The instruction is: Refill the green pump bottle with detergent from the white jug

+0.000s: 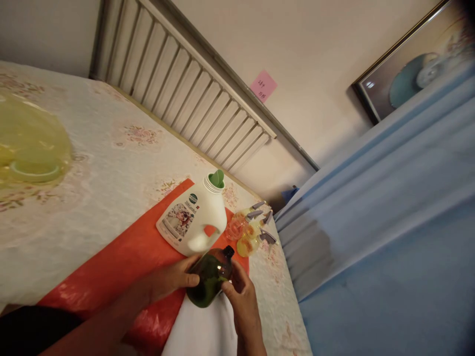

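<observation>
A dark green bottle (210,277) with a black neck is held between both of my hands above the table. My left hand (171,280) wraps its fingers around the bottle's side. My right hand (242,291) grips the bottle near its neck end. Just beyond stands a white detergent jug (193,217) with an open mouth and a green spout, on a red plastic sheet (118,267). Next to the jug lie several small clear spray bottles (249,228) with grey triggers.
A floral tablecloth (96,163) covers the table. A yellowish plastic basin (29,143) sits at the far left. A white cloth (200,331) lies under my hands. A radiator (185,89) lines the wall, with a pink note (263,85). Blue fabric (389,222) fills the right.
</observation>
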A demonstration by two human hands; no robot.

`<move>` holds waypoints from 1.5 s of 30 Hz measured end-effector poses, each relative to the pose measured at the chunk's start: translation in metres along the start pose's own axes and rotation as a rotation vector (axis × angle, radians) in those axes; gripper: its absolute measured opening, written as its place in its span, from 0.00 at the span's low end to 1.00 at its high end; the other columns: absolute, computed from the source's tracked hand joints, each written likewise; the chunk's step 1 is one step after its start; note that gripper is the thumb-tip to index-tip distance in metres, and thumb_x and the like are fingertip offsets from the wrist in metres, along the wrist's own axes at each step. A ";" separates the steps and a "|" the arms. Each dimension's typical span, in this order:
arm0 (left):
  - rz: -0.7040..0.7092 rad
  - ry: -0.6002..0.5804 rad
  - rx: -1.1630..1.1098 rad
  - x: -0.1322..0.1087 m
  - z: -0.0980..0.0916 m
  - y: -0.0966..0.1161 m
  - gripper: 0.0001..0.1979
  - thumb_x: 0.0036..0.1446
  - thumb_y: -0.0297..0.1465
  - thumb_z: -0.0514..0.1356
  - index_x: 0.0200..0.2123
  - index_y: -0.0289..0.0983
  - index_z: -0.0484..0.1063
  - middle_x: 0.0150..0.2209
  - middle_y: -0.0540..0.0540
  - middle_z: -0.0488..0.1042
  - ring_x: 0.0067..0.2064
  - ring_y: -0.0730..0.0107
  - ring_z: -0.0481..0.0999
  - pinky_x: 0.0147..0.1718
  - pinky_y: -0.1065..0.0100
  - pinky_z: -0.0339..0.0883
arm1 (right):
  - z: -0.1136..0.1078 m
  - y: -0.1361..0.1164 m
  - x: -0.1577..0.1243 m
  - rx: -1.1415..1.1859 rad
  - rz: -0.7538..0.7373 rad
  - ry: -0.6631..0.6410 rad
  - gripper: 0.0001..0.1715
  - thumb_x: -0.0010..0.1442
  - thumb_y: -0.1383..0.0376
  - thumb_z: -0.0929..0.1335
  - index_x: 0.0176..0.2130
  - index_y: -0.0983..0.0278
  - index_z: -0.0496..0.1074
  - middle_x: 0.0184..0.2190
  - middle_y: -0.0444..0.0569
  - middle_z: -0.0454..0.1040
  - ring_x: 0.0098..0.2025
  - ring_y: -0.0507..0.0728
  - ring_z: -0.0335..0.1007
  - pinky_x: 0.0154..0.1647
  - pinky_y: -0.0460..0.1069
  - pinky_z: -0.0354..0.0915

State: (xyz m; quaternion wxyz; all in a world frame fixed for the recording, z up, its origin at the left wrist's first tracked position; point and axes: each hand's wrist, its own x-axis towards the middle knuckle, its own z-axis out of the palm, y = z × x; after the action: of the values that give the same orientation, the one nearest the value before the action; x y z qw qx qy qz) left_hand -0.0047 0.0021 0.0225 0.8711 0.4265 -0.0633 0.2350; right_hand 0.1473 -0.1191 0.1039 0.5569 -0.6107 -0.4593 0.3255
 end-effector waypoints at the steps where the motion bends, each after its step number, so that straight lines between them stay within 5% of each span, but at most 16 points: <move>1: -0.006 -0.034 0.027 0.000 0.002 0.003 0.38 0.49 0.36 0.68 0.62 0.40 0.61 0.59 0.40 0.68 0.63 0.47 0.61 0.63 0.49 0.49 | 0.000 0.000 -0.001 0.002 0.007 -0.008 0.34 0.48 0.54 0.77 0.52 0.62 0.73 0.51 0.54 0.76 0.53 0.67 0.71 0.54 0.60 0.66; 7: -0.054 -0.107 0.169 0.000 0.009 0.012 0.44 0.45 0.38 0.70 0.64 0.43 0.55 0.59 0.41 0.67 0.62 0.46 0.62 0.59 0.48 0.55 | -0.001 0.005 -0.001 -0.012 0.020 -0.087 0.34 0.48 0.53 0.76 0.53 0.60 0.72 0.51 0.54 0.76 0.53 0.66 0.71 0.51 0.58 0.68; 14: -0.127 0.035 0.338 -0.003 0.009 0.013 0.44 0.40 0.28 0.68 0.61 0.44 0.55 0.55 0.46 0.70 0.57 0.49 0.66 0.53 0.53 0.62 | -0.001 0.013 0.002 -0.013 0.035 -0.103 0.35 0.47 0.53 0.77 0.52 0.59 0.72 0.51 0.52 0.76 0.54 0.65 0.71 0.53 0.58 0.66; 30: -0.089 0.029 0.291 -0.005 0.006 0.014 0.43 0.42 0.33 0.69 0.61 0.43 0.54 0.58 0.42 0.68 0.60 0.46 0.64 0.57 0.47 0.57 | 0.005 0.010 0.000 -0.024 0.059 -0.118 0.36 0.45 0.54 0.78 0.52 0.60 0.72 0.48 0.53 0.77 0.51 0.66 0.73 0.53 0.60 0.67; 38: -0.125 0.100 0.388 -0.006 0.002 0.015 0.39 0.40 0.25 0.65 0.58 0.43 0.58 0.55 0.45 0.72 0.57 0.50 0.69 0.53 0.53 0.62 | 0.000 0.010 0.008 -0.045 0.042 -0.160 0.34 0.46 0.53 0.78 0.50 0.61 0.73 0.48 0.53 0.78 0.50 0.66 0.73 0.51 0.59 0.68; 45: -0.158 0.142 0.409 -0.014 0.004 0.022 0.40 0.41 0.23 0.65 0.58 0.43 0.56 0.54 0.46 0.72 0.56 0.50 0.70 0.53 0.53 0.63 | -0.013 0.017 0.052 -0.003 0.044 0.116 0.28 0.50 0.57 0.76 0.48 0.65 0.71 0.42 0.55 0.79 0.45 0.62 0.76 0.48 0.59 0.70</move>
State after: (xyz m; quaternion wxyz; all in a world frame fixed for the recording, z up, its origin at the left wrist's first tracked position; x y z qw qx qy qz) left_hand -0.0268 0.0055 0.0368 0.7844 0.5804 0.0806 0.2032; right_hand 0.1819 -0.0755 0.0952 0.5745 -0.6391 -0.4133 0.3012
